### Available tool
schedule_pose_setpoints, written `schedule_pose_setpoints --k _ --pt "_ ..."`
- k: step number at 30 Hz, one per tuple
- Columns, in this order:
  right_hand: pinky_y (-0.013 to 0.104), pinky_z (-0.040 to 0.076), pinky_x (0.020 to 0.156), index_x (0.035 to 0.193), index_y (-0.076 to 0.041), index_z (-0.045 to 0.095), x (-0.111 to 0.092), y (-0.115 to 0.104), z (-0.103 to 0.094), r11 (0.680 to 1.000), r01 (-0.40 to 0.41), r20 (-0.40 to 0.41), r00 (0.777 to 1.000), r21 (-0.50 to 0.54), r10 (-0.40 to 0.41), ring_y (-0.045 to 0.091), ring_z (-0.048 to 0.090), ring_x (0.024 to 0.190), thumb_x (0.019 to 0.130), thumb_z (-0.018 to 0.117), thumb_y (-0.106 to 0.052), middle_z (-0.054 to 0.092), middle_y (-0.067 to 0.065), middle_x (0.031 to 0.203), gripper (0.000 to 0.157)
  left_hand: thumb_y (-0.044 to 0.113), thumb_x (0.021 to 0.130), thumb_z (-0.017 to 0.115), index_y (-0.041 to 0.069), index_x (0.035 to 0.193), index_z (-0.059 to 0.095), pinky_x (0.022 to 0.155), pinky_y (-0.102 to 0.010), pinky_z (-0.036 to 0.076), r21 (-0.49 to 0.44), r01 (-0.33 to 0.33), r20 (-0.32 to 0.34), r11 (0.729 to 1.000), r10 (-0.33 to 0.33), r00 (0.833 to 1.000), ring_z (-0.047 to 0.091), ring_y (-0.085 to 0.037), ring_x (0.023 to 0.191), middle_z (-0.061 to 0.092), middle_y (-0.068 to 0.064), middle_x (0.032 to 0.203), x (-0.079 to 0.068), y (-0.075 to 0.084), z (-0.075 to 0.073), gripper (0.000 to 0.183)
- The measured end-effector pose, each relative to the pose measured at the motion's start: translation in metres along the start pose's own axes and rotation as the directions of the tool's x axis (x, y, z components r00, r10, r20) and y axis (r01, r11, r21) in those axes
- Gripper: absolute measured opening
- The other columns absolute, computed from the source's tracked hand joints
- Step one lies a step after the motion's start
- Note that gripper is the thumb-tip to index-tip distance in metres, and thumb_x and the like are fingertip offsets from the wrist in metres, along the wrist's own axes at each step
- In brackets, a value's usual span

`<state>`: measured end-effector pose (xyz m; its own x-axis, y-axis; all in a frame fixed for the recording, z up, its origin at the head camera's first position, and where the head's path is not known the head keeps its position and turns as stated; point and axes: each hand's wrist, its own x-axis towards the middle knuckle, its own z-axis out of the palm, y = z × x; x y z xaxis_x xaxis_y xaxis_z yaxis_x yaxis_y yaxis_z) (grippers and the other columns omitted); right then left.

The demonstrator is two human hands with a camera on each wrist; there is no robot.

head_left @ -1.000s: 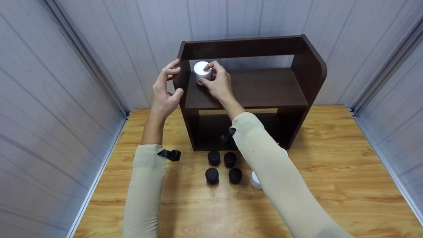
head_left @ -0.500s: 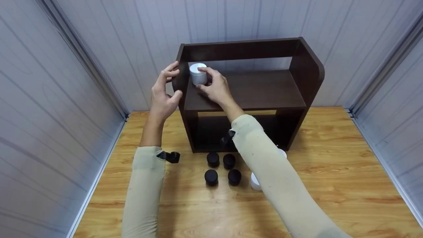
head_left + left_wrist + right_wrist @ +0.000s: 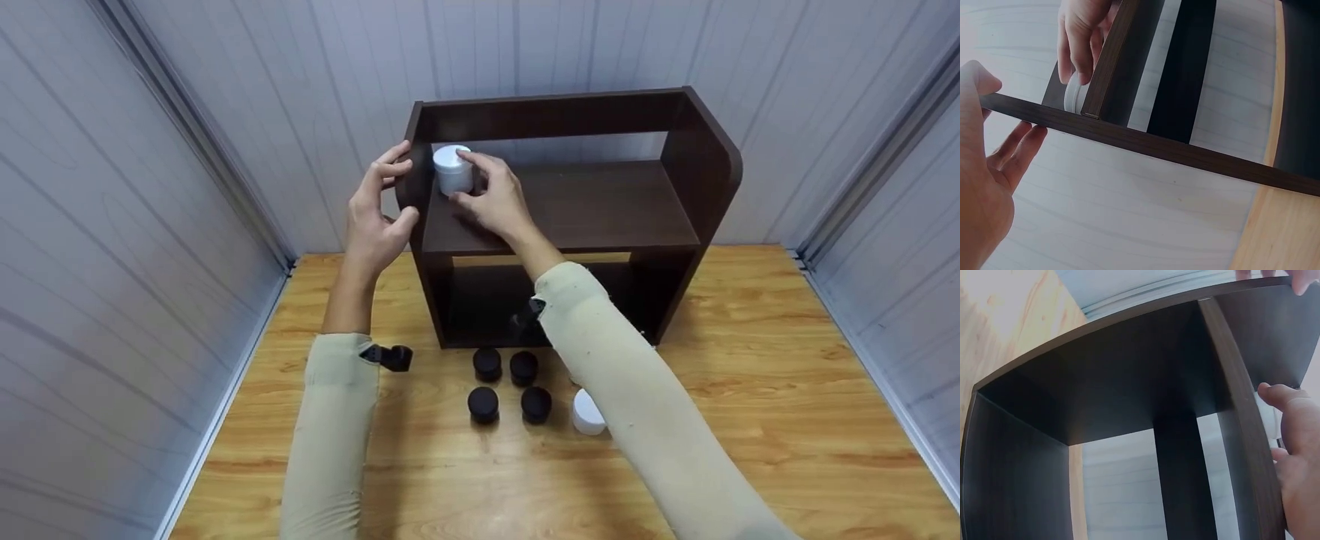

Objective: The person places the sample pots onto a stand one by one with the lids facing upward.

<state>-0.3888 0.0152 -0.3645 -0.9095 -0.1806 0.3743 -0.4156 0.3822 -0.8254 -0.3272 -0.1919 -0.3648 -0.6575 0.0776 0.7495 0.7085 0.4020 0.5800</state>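
At the left end of the upper level of a dark brown shelf unit (image 3: 600,199) stands a white lidded jar (image 3: 454,180). My right hand (image 3: 499,196) holds this jar, with a finger on its lid and the thumb low on its side. The right wrist view shows the jar (image 3: 1268,417) partly behind the thumb and a board edge. My left hand (image 3: 375,217) grips the front edge of the unit's left side panel. In the left wrist view, its thumb and fingers lie on opposite sides of the panel (image 3: 1129,140).
Several black round-lidded containers (image 3: 484,405) stand on the wood-grain surface (image 3: 420,465) before the unit. Beside them, a white container (image 3: 588,412) is partly covered by the right sleeve. Pale panelled walls (image 3: 150,247) enclose the back and sides.
The white jar has shifted slightly left and forward on the upper level, my right hand moving with it and its finger sliding towards the lid's edge. My left hand stays at the panel.
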Motion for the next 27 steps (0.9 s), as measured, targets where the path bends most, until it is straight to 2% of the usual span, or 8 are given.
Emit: schedule_pose_setpoints --k 5,11,18,21,27 --pt "0.038 0.044 0.134 0.16 -0.011 0.063 -0.002 0.001 -0.015 0.999 0.0 -0.017 1.0 0.044 0.001 0.032 0.052 0.16 0.097 0.087 -0.01 0.057 0.019 0.167 0.067 -0.003 0.089 0.062 -0.003 0.137 0.065 0.122 -0.052 0.051 0.007 -0.014 0.001 1.0 0.014 1.0 0.058 -0.03 0.157 0.061 -0.014 0.169 0.002 0.001 0.003 0.048" --pt "0.042 0.042 0.136 0.158 -0.005 0.064 -0.005 0.001 -0.037 0.996 0.06 -0.024 0.998 0.066 -0.058 0.033 0.051 0.161 0.096 0.087 -0.006 0.06 0.018 0.166 0.066 -0.003 0.089 0.063 -0.002 0.138 0.065 0.123 -0.052 0.051 0.015 -0.006 0.007 1.0 0.006 1.0 0.058 -0.029 0.157 0.061 -0.013 0.169 0.003 0.0 0.006 0.049" --pt "0.055 0.06 0.117 0.157 -0.007 0.065 -0.014 -0.003 -0.056 0.996 0.05 0.032 0.998 0.077 -0.052 0.045 0.055 0.158 0.096 0.086 -0.005 0.058 0.019 0.168 0.064 -0.004 0.089 0.061 -0.004 0.137 0.065 0.121 -0.051 0.051 0.009 -0.017 0.004 1.0 0.017 1.0 0.059 -0.03 0.156 0.061 -0.015 0.168 0.003 -0.003 0.005 0.048" --pt "0.054 0.061 0.115 0.155 -0.006 0.066 -0.018 -0.004 -0.064 0.994 0.066 0.051 0.996 0.084 -0.07 0.047 0.057 0.154 0.097 0.085 -0.004 0.058 0.02 0.166 0.061 -0.004 0.09 0.061 -0.003 0.137 0.065 0.121 -0.05 0.051 0.011 -0.024 0.005 1.0 0.024 1.0 0.059 -0.03 0.156 0.061 -0.015 0.168 0.005 -0.004 0.004 0.047" --pt "0.052 0.061 0.115 0.149 -0.005 0.071 -0.027 -0.004 -0.08 0.991 0.098 0.101 0.989 0.091 -0.107 0.04 0.065 0.148 0.099 0.083 -0.008 0.063 0.018 0.161 0.052 -0.004 0.089 0.061 -0.003 0.136 0.065 0.121 -0.051 0.051 0.006 -0.032 0.005 0.999 0.032 0.999 0.058 -0.03 0.156 0.061 -0.015 0.168 0.005 -0.005 0.004 0.047"
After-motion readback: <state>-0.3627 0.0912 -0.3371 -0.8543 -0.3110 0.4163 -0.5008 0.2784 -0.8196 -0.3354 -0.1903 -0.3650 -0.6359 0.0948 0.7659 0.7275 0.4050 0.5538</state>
